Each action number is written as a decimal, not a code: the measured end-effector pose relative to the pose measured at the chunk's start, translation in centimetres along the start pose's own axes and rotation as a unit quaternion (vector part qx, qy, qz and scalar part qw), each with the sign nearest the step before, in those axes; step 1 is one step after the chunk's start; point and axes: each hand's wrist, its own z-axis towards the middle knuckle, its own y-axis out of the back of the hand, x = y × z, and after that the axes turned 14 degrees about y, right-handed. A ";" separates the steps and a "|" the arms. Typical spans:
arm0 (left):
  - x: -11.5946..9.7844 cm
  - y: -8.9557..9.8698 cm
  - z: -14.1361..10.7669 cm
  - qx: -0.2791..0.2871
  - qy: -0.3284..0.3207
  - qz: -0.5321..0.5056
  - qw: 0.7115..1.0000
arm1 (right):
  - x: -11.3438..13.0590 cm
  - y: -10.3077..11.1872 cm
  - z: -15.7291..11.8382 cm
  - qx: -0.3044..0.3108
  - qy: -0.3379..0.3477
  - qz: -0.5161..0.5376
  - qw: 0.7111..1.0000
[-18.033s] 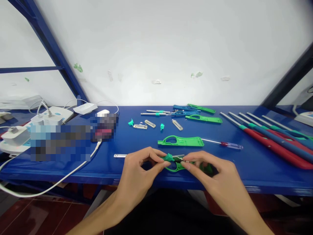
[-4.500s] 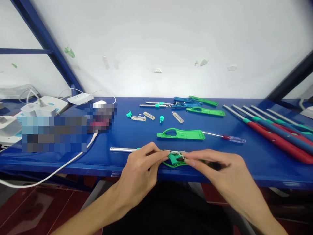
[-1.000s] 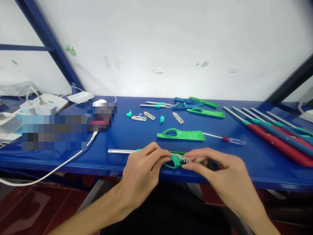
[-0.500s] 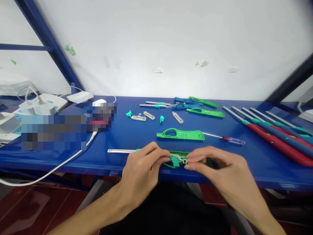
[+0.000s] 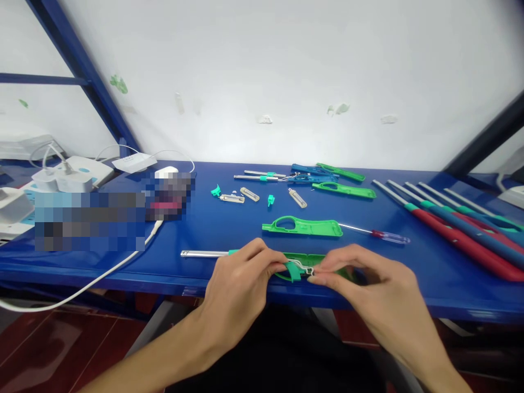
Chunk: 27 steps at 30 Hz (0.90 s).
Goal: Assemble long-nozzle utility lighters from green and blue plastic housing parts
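Observation:
An opened long-neck lighter lies along the table's front edge, its metal tube [image 5: 204,254] pointing left and its green half-shell [image 5: 305,257] under my fingers. My left hand [image 5: 241,284] is closed around the lighter near the tube's base, its fingertips pinching beside the teal trigger [image 5: 293,271]. A looped white wire [image 5: 309,270] runs over the trigger to my right hand [image 5: 364,286], where thumb and fingers pinch its end. My right fingertips hide what else is there. Behind the hands lies the other green shell half [image 5: 315,226], with a screwdriver [image 5: 388,236] touching its right end.
Clear fuel tanks [image 5: 297,198] and teal trigger pieces [image 5: 271,200] are scattered farther back. Beyond them lie opened blue lighters [image 5: 315,177] and green shells [image 5: 347,190]. Assembled lighters [image 5: 462,234] rest at the right. A white cable [image 5: 143,248] and power strip [image 5: 12,224] occupy the left.
My right fingers have closed in slightly around the wire's end, and more of the green half-shell shows between the hands. My left hand has barely moved.

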 end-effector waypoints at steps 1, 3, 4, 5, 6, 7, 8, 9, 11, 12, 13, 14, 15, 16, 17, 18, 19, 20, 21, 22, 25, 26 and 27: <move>0.0 0.1 0.0 -0.003 -0.007 0.003 1.000 | -0.2 0.0 -0.1 -0.001 0.017 -0.008 1.000; 0.0 0.3 0.2 -0.005 -0.016 0.018 1.000 | -0.5 0.1 -0.2 0.005 0.057 -0.028 0.998; 0.0 0.4 0.3 -0.005 -0.019 0.028 0.999 | -0.6 0.1 -0.3 0.011 0.076 -0.041 0.996; 0.0 0.5 0.4 -0.004 -0.021 0.035 0.999 | -0.7 0.1 -0.3 0.014 0.094 -0.058 0.994; 0.0 0.5 0.5 0.000 -0.024 0.041 0.999 | -0.8 0.2 -0.3 0.015 0.110 -0.074 0.991; 0.0 0.6 0.7 0.004 -0.026 0.044 0.999 | -1.0 0.2 -0.2 0.014 0.123 -0.087 0.989; 0.0 0.6 0.8 0.007 -0.027 0.047 0.998 | -1.1 0.3 -0.2 0.011 0.128 -0.095 0.987; 0.1 0.5 1.0 0.010 -0.028 0.051 0.998 | -1.2 0.3 -0.1 0.007 0.127 -0.099 0.987; 0.1 0.4 1.1 0.012 -0.027 0.061 0.998 | -1.5 0.3 0.0 0.007 0.110 -0.098 0.989; 0.2 0.4 1.2 0.012 -0.027 0.069 0.997 | -1.6 0.3 0.1 0.012 0.100 -0.098 0.990; 0.2 0.4 1.2 0.010 -0.027 0.079 0.996 | -1.7 0.3 0.1 0.018 0.091 -0.101 0.991; 0.2 0.3 1.2 0.010 -0.027 0.088 0.996 | -1.7 0.3 0.1 0.024 0.086 -0.105 0.990; 0.2 0.3 1.1 0.010 -0.026 0.097 0.995 | -1.8 0.2 0.1 0.030 0.084 -0.109 0.990; 0.2 0.3 1.1 0.009 -0.026 0.103 0.994 | -1.8 0.2 0.1 0.034 0.083 -0.113 0.990; 0.2 0.2 1.0 0.009 -0.027 0.107 0.994 | -1.8 0.1 0.1 0.035 0.085 -0.115 0.989; 0.2 0.2 1.0 0.009 -0.028 0.109 0.994 | -1.8 0.1 0.1 0.034 0.086 -0.118 0.989; 0.2 0.2 1.0 0.009 -0.030 0.110 0.993 | -1.8 0.1 0.1 0.033 0.087 -0.121 0.988; 0.2 0.2 1.0 0.010 -0.032 0.111 0.993 | -1.8 0.1 0.1 0.030 0.090 -0.124 0.988; 0.3 0.2 1.0 0.010 -0.033 0.112 0.993 | -1.8 0.1 0.1 0.030 0.093 -0.127 0.987; 0.3 0.2 1.0 0.011 -0.035 0.114 0.993 | -1.8 0.1 0.1 0.029 0.097 -0.129 0.986; 0.4 0.2 1.1 0.021 -0.032 0.119 0.992 | -1.8 0.2 0.0 0.032 0.105 -0.130 0.985; 0.3 0.3 1.2 0.024 -0.031 0.120 0.992 | -1.8 0.2 0.0 0.033 0.106 -0.130 0.985; 0.3 0.3 1.2 0.028 -0.030 0.123 0.992 | -1.8 0.2 0.0 0.035 0.104 -0.130 0.985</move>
